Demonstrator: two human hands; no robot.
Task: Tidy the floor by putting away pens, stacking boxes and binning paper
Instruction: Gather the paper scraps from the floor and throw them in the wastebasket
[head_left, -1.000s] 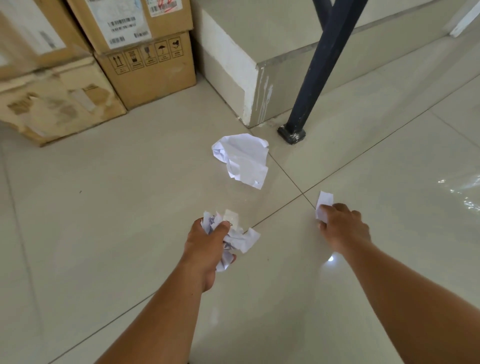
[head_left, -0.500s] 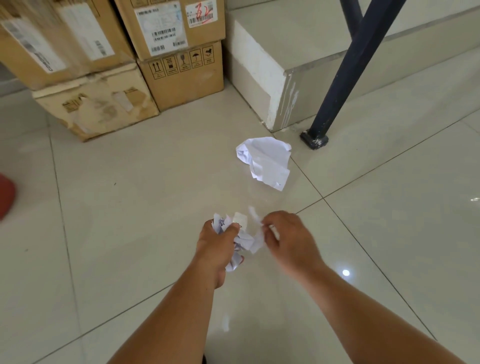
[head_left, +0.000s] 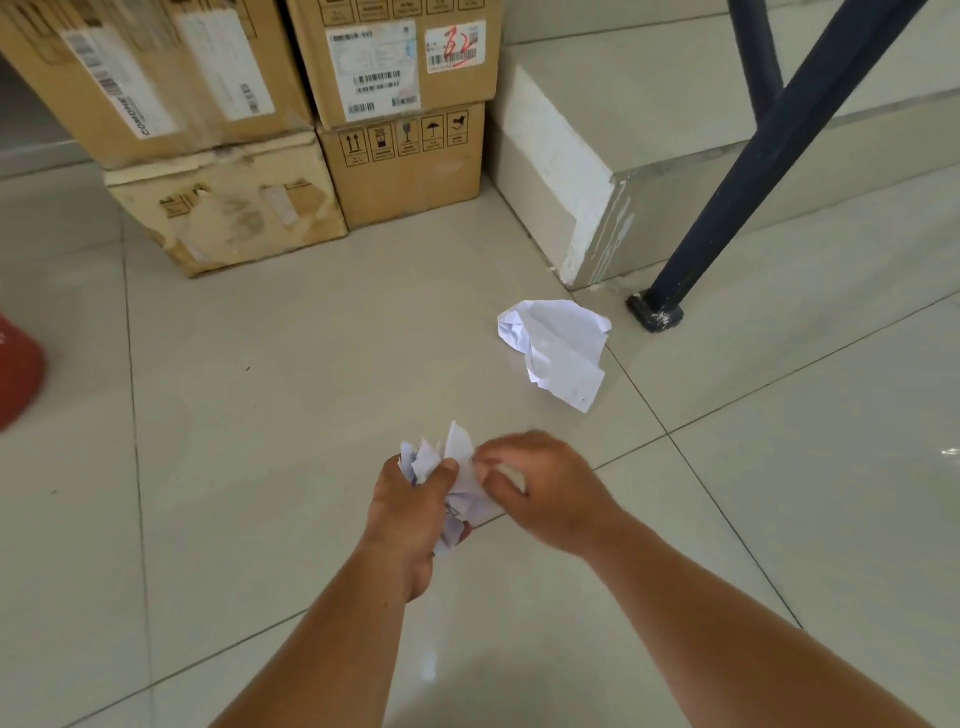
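Paper wad (head_left: 457, 483) half hidden between left hand (head_left: 410, 512) and blurred right hand (head_left: 545, 493).

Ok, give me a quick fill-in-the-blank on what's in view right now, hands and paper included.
1. The left hand clutches a wad of crumpled ____.
2. The right hand touches that wad from the ____ side.
3. A loose sheet still lies on the ____, near the dark metal leg.
4. The cardboard boxes are stacked ____ high.

Missing words: paper; right; floor; two
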